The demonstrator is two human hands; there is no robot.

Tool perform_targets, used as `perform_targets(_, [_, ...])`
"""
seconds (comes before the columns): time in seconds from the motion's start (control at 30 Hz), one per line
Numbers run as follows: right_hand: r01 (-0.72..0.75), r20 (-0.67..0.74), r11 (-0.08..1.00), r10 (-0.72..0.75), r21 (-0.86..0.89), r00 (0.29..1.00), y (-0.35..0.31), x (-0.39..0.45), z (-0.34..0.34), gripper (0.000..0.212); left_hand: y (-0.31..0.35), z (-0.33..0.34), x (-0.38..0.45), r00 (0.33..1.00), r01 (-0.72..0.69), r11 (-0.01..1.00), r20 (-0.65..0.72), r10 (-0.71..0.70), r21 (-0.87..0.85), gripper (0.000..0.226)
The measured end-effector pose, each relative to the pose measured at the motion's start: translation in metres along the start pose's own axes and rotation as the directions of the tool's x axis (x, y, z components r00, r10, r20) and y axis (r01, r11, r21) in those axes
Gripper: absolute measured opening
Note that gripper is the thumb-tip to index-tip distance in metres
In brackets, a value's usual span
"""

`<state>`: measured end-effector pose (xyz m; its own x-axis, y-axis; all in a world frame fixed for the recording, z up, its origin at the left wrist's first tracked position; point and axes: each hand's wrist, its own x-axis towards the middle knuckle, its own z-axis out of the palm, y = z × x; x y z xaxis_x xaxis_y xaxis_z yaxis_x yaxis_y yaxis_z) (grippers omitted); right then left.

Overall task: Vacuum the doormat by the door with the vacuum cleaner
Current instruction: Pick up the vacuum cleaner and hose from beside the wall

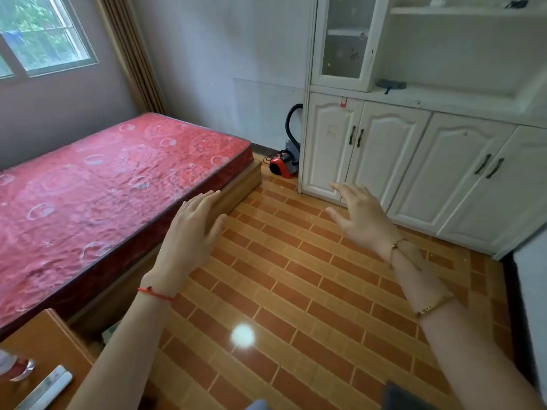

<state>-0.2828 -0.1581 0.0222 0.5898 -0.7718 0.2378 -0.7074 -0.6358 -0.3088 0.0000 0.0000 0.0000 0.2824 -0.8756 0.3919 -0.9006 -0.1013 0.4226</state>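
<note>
Fingers [207, 199] of the left hand [189, 232] and of the right hand [359, 216] are extended, spread and empty, held palm-down at frame centre above the tiled floor [296, 291]. The vacuum cleaner [283, 164], upper centre of the frame, is a small red-and-black canister with a black hose arching upward. It stands on the floor between the bed [103, 187] and the white cabinet [399, 161], well apart from both hands.
</note>
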Motion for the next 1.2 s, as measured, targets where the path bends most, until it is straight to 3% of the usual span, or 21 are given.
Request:
perform_targets(0.5, [-0.025,0.072,1.0,0.025,0.011,0.997,0.039,0.091,0.059,0.056,-0.045,0.056,0.068,0.995,0.089,0.996,0.05,-0.087,-0.028,0.049])
perform_targets(1.2, [-0.123,0.144,0.991,0.113,0.061,0.983,0.085,0.429,0.143,0.053,-0.184,0.138,0.399,0.986,0.095,0.994,0.145,-0.088,-0.046,0.047])
